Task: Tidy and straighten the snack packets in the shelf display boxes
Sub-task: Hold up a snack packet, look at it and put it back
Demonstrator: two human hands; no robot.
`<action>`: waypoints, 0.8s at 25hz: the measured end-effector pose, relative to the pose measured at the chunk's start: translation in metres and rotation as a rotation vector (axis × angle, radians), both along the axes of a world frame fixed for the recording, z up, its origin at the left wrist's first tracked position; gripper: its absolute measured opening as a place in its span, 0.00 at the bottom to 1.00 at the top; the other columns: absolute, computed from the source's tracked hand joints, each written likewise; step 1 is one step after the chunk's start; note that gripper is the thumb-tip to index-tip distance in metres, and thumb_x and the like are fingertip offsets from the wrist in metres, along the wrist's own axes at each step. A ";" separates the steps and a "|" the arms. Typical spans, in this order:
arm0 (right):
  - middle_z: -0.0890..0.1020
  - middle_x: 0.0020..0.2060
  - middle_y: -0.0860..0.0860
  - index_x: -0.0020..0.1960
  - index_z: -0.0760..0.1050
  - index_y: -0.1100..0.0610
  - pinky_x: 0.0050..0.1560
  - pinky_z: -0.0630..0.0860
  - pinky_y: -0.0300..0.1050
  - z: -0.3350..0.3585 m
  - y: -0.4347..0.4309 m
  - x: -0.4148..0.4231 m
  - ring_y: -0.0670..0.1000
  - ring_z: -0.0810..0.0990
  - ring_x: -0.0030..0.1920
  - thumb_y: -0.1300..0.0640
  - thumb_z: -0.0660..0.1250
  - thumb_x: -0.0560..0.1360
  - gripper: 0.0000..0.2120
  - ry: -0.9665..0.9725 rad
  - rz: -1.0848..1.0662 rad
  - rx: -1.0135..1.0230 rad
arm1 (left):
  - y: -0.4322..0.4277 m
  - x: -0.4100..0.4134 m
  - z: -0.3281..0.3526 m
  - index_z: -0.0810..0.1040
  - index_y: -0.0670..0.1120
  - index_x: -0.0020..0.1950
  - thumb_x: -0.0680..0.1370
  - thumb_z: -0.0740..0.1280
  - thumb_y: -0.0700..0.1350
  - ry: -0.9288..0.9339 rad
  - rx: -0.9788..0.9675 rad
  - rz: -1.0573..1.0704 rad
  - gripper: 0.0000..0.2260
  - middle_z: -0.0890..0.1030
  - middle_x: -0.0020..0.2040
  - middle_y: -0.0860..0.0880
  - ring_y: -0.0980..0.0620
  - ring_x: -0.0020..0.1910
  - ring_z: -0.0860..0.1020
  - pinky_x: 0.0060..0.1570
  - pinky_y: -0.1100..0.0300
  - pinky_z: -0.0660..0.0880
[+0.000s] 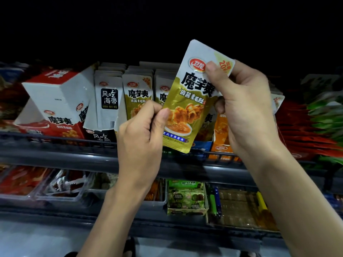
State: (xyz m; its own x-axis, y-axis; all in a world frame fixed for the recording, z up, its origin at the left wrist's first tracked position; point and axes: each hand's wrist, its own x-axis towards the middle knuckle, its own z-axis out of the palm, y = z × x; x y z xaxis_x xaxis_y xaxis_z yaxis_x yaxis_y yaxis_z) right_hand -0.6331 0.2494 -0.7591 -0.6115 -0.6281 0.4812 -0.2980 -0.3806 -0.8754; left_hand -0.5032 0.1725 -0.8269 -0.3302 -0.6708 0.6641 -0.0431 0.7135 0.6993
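Note:
I hold a gold and white snack packet up in front of the upper shelf, tilted a little to the right. My right hand pinches its top right corner with thumb and fingers. My left hand pinches its left edge near the middle. Behind it stand rows of the same gold packets upright in a display box. To their left are white packets with a black label. A red and white display box leans at the far left with its lid flipped up.
An orange display box sits behind my right hand, and red and green packets fill the shelf's right end. A dark shelf rail runs across. Below are clear bins, a green snack box and lighters.

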 end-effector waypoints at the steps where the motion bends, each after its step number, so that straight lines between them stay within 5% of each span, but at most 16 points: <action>1: 0.84 0.42 0.44 0.50 0.78 0.58 0.32 0.71 0.27 0.001 -0.001 0.001 0.35 0.79 0.37 0.60 0.65 0.80 0.04 -0.009 0.013 0.004 | -0.001 0.002 0.000 0.75 0.44 0.42 0.83 0.62 0.47 0.006 -0.002 0.020 0.11 0.73 0.31 0.50 0.53 0.28 0.67 0.25 0.56 0.61; 7: 0.85 0.37 0.45 0.43 0.79 0.56 0.33 0.71 0.27 0.000 -0.011 0.007 0.36 0.81 0.36 0.59 0.68 0.79 0.06 -0.027 0.022 0.088 | -0.007 0.018 0.002 0.76 0.44 0.41 0.82 0.62 0.48 0.092 0.029 0.072 0.12 0.75 0.32 0.50 0.48 0.29 0.71 0.27 0.46 0.66; 10: 0.86 0.38 0.47 0.47 0.80 0.59 0.37 0.75 0.30 -0.001 -0.018 0.012 0.39 0.83 0.38 0.58 0.68 0.78 0.05 -0.047 0.053 0.107 | -0.011 0.027 0.003 0.76 0.45 0.41 0.82 0.62 0.49 0.082 0.045 0.109 0.13 0.78 0.33 0.51 0.47 0.31 0.76 0.28 0.46 0.70; 14: 0.80 0.28 0.38 0.50 0.79 0.59 0.30 0.70 0.25 -0.003 -0.031 0.026 0.33 0.77 0.28 0.60 0.69 0.77 0.03 0.025 0.066 0.120 | -0.021 0.034 0.003 0.78 0.46 0.42 0.82 0.63 0.50 0.058 0.094 0.222 0.12 0.79 0.35 0.49 0.47 0.35 0.77 0.34 0.45 0.73; 18: 0.83 0.41 0.44 0.52 0.79 0.58 0.38 0.73 0.32 -0.008 -0.053 0.036 0.38 0.79 0.39 0.58 0.70 0.78 0.04 0.192 -0.030 -0.003 | -0.036 0.043 0.001 0.79 0.52 0.51 0.79 0.67 0.46 -0.009 0.102 0.384 0.03 0.80 0.45 0.54 0.46 0.41 0.76 0.41 0.46 0.75; 20: 0.83 0.44 0.48 0.54 0.79 0.57 0.43 0.77 0.43 -0.013 -0.067 0.038 0.45 0.80 0.44 0.57 0.70 0.78 0.06 0.270 -0.113 -0.075 | -0.042 0.047 0.000 0.77 0.53 0.55 0.78 0.67 0.42 -0.057 0.179 0.431 0.08 0.78 0.49 0.55 0.44 0.44 0.76 0.42 0.50 0.72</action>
